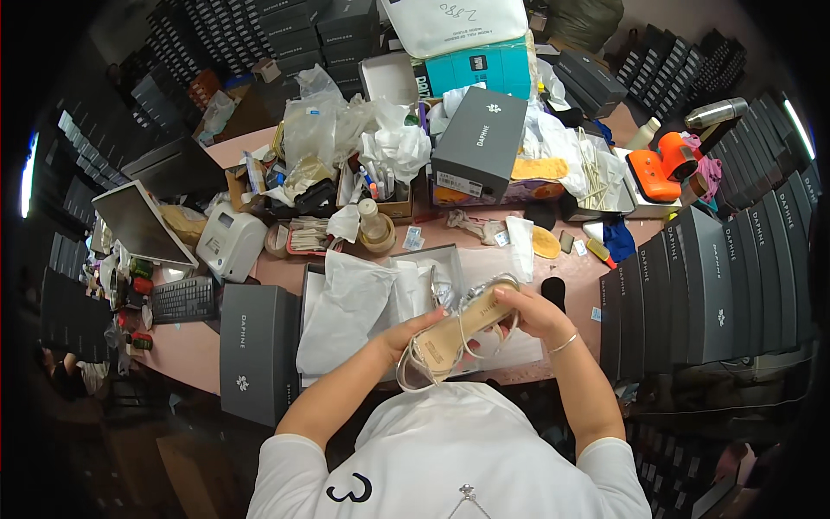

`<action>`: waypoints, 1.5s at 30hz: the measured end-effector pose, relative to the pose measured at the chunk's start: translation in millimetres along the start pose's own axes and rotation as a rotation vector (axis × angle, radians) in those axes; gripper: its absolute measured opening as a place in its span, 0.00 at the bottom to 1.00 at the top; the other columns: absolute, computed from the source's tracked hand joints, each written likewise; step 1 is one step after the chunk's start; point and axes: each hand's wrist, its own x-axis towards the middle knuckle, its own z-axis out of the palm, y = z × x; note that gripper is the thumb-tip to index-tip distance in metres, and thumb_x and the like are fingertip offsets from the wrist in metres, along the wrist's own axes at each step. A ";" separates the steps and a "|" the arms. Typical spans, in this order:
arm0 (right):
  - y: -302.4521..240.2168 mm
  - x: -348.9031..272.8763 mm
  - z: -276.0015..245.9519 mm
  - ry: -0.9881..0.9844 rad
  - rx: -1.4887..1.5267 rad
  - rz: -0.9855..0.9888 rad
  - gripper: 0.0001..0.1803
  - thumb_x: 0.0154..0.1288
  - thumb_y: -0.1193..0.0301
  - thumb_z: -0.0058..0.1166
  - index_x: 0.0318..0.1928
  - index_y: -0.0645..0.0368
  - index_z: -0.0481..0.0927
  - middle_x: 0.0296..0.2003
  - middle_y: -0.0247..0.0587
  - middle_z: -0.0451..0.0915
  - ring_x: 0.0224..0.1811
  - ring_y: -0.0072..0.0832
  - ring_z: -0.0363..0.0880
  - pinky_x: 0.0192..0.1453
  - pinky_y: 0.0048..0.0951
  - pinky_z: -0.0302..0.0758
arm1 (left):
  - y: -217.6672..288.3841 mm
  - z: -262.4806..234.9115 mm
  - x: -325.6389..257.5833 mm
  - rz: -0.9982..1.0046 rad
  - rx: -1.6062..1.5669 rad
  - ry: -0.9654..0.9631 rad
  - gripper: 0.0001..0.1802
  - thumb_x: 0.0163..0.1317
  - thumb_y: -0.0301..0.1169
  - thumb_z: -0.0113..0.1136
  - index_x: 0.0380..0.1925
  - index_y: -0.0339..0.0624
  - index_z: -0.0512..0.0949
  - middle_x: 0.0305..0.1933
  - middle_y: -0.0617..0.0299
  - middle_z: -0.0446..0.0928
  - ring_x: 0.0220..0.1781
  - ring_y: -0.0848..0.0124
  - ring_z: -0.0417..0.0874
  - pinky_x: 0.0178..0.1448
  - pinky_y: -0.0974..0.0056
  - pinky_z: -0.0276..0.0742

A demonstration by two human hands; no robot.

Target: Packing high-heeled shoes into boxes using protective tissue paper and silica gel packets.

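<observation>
Between my two hands I hold a strappy sandal [462, 331] with a tan insole and thin pale straps, slanting up to the right in front of my chest. My left hand [413, 333] is closed on its lower left end, by the looped ankle strap. At the upper right end my right hand [533, 313] grips it, thumb on top. Behind the sandal lies an open grey shoebox [453, 258] lined with white tissue paper [350, 303]. Inside it, a second silvery sandal [441, 288] shows in part. My fingers under the sole are mostly hidden.
A closed grey shoebox [251, 346] stands at the left, near a keyboard [183, 299], monitor [143, 223] and white label printer [231, 244]. Rows of shoeboxes [692, 285] line the right. Across the back are crumpled paper [393, 151], an orange tape dispenser [654, 176] and another shoebox [480, 143].
</observation>
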 end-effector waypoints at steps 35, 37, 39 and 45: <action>167.2 11.1 -173.2 1.014 -1.048 -0.237 0.23 0.56 0.73 0.56 0.54 0.62 0.70 0.55 0.56 0.68 0.58 0.52 0.66 0.63 0.44 0.64 | -39.3 51.5 28.9 0.154 0.461 0.743 0.22 0.63 0.23 0.58 0.59 0.41 0.71 0.47 0.63 0.78 0.47 0.79 0.79 0.51 0.73 0.75; 132.4 1.5 -146.9 0.869 -0.871 -0.376 0.19 0.56 0.74 0.54 0.49 0.62 0.72 0.51 0.54 0.70 0.54 0.49 0.69 0.60 0.41 0.66 | -36.9 53.1 16.7 0.075 0.396 0.774 0.24 0.62 0.23 0.58 0.59 0.40 0.70 0.44 0.64 0.78 0.43 0.78 0.80 0.49 0.72 0.76; 88.4 -18.8 -90.8 0.613 -0.750 -0.510 0.16 0.57 0.74 0.55 0.46 0.64 0.73 0.46 0.52 0.72 0.49 0.48 0.72 0.56 0.38 0.69 | -41.1 45.8 8.7 0.025 0.348 0.809 0.25 0.61 0.24 0.59 0.60 0.39 0.69 0.41 0.64 0.79 0.40 0.78 0.81 0.46 0.72 0.77; 67.2 -47.2 19.1 0.114 -1.021 -0.622 0.18 0.55 0.72 0.59 0.49 0.57 0.78 0.39 0.42 0.75 0.40 0.39 0.77 0.43 0.35 0.75 | -51.7 36.6 4.6 0.006 0.197 0.721 0.29 0.56 0.22 0.58 0.60 0.35 0.67 0.43 0.62 0.78 0.42 0.75 0.80 0.48 0.71 0.76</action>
